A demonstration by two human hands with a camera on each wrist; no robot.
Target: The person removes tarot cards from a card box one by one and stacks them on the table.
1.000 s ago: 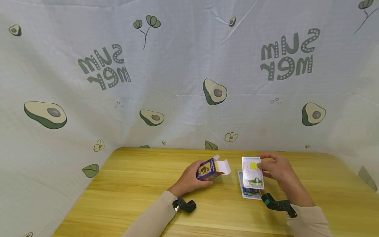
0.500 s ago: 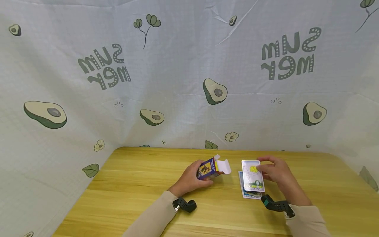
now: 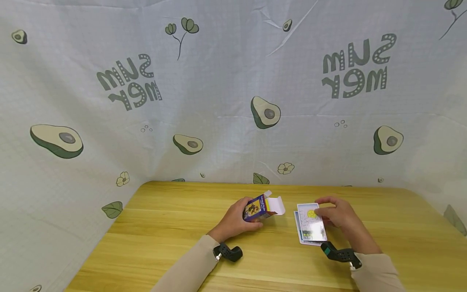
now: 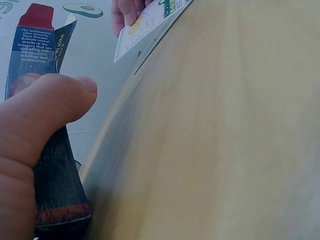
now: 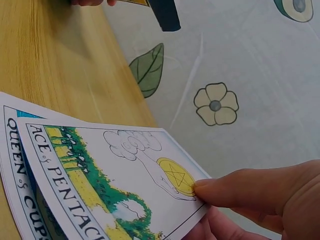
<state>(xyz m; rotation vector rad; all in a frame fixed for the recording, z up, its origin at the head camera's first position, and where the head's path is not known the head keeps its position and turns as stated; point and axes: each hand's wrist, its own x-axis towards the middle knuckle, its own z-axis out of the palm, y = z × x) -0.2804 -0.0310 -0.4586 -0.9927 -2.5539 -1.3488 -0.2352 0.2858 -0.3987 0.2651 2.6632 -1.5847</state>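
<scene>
My left hand (image 3: 237, 219) grips a purple card box (image 3: 254, 209), tilted, with its white end flaps (image 3: 276, 205) folded out to the right. In the left wrist view the thumb lies across the dark printed side of the box (image 4: 37, 65). My right hand (image 3: 341, 217) pinches the upper right edge of a tarot card (image 5: 115, 180) reading Ace of Pentacles, thumb on its face. Beneath that card lies a Queen of Cups card (image 5: 15, 175) on the table, mostly covered; its left and lower edges show.
The wooden table (image 3: 182, 227) reaches back to a hanging white cloth (image 3: 219, 81) printed with avocados, leaves and lettering. Each wrist wears a black camera mount, the left one (image 3: 228, 252) and the right one (image 3: 341, 254).
The right hand has lowered the Ace of Pentacles card toward the near side, so it now covers more of the Queen of Cups. The left hand and box have stayed in place.
</scene>
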